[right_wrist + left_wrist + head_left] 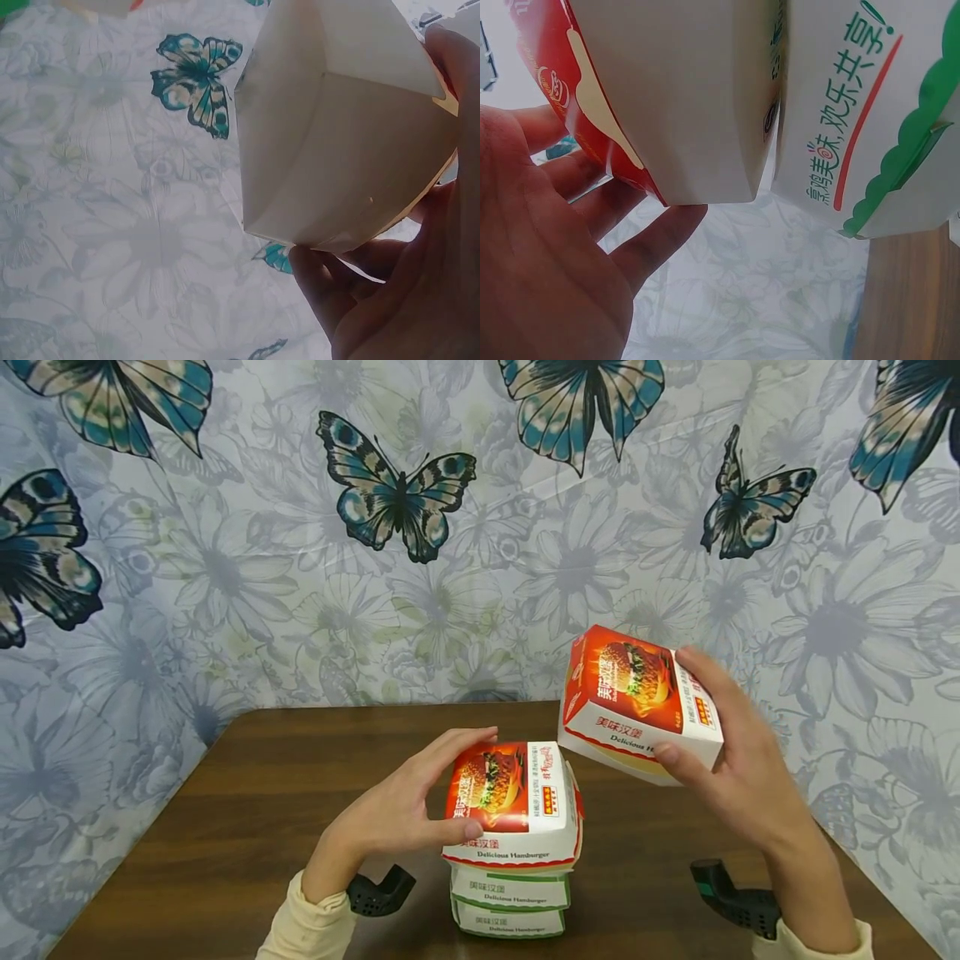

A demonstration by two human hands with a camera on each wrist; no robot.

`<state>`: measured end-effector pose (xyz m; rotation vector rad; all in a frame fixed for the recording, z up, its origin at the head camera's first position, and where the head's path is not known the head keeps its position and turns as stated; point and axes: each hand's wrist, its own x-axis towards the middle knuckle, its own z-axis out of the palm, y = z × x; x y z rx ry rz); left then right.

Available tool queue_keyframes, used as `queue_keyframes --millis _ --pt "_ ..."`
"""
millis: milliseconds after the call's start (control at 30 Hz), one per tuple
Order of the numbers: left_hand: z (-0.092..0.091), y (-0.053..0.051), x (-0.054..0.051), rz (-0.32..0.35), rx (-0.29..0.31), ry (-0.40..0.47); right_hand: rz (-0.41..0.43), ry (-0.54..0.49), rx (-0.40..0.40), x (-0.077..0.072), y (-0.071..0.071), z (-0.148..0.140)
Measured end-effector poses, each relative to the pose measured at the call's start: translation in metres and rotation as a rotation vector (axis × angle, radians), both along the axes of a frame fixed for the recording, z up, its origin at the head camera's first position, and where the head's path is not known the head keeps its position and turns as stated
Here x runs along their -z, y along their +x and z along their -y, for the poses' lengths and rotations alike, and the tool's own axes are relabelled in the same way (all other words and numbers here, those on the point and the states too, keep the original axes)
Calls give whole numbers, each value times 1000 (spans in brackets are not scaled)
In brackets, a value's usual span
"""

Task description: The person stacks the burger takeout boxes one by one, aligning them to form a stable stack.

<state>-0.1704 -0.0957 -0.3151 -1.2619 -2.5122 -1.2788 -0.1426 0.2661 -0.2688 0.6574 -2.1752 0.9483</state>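
Note:
A red and white hamburger box (491, 789) sits on top of a stack, and my left hand (393, 810) grips it from the left. My thumb lies on its front face and the other fingers reach round the far side. Beneath it are two green-trimmed hamburger boxes (510, 906). The left wrist view shows the red box (679, 105) beside a green-edged box (832, 112). Up and to the right, my right hand (738, 752) holds a second red and white hamburger box (637, 693), tilted and off the table. Its plain pale underside (337, 150) faces the right wrist camera.
The stack stands near the front of a dark wooden table (300, 760). Behind the table hangs a pale floral cloth (450, 635) with printed butterflies. A black wrist device (381, 892) is on the left wrist, and another black device (735, 897) on the right.

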Motion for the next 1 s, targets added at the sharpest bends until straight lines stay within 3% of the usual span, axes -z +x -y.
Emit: queue_keyframes --millis 367,1000 --pt "-4 -2 -2 29 -19 -3 25 40 -74 -2 -2 10" --pt "-2 -7 -8 92 -31 9 105 69 -86 -7 -2 37"
